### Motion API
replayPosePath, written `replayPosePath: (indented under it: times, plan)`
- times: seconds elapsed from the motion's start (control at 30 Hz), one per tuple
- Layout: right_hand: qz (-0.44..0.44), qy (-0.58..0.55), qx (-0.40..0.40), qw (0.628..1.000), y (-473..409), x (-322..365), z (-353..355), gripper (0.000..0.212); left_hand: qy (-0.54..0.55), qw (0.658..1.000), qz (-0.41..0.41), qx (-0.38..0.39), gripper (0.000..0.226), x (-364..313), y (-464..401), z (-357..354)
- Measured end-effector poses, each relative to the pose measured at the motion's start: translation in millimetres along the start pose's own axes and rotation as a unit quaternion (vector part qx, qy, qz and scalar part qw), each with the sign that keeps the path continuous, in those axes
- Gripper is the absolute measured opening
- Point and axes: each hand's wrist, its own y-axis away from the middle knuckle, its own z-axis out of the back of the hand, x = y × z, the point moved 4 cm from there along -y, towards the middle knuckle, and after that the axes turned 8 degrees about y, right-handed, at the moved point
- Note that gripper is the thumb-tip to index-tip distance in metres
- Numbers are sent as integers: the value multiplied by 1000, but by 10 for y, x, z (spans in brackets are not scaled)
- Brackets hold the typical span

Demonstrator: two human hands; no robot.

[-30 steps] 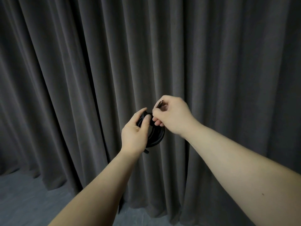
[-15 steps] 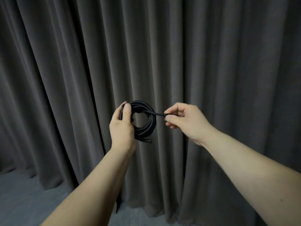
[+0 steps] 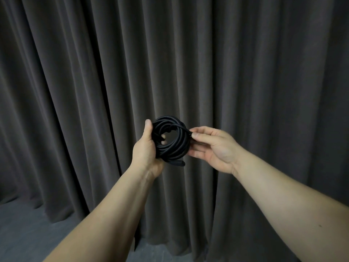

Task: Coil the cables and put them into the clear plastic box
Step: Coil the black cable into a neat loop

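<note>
Left hand (image 3: 146, 148) grip wraps cable coil (image 3: 171, 140) — right hand (image 3: 213, 146) pinches cable end at coil's rim — curtain (image 3: 245, 72) behind.

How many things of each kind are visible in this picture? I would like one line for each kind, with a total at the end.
Coiled black cable: 1
Hands: 2, the left hand and the right hand, both holding the cable
Grey curtain: 1
Grey floor: 1
Clear plastic box: 0, none in view
Total: 5
</note>
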Motion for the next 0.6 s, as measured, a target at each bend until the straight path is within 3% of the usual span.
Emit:
replayPosePath:
  times: [0.27,0.37,0.47,0.53,0.6]
  plan:
    - [9,-11,-30,999,-15,82,-14,15,-81,995,55,0,51,52,76,-60]
    - [21,-5,-72,997,-23,122,-25,17,-107,994,20,7,50,42,53,-78]
    - [20,-29,-121,992,-24,123,21,17,-144,986,-64,46,43,-43,67,-83]
    - [16,-48,-158,986,-28,125,63,15,-209,959,-135,134,46,-109,122,-104]
    - [16,-68,-189,980,-38,135,91,13,-320,899,-194,229,60,-152,221,-153]
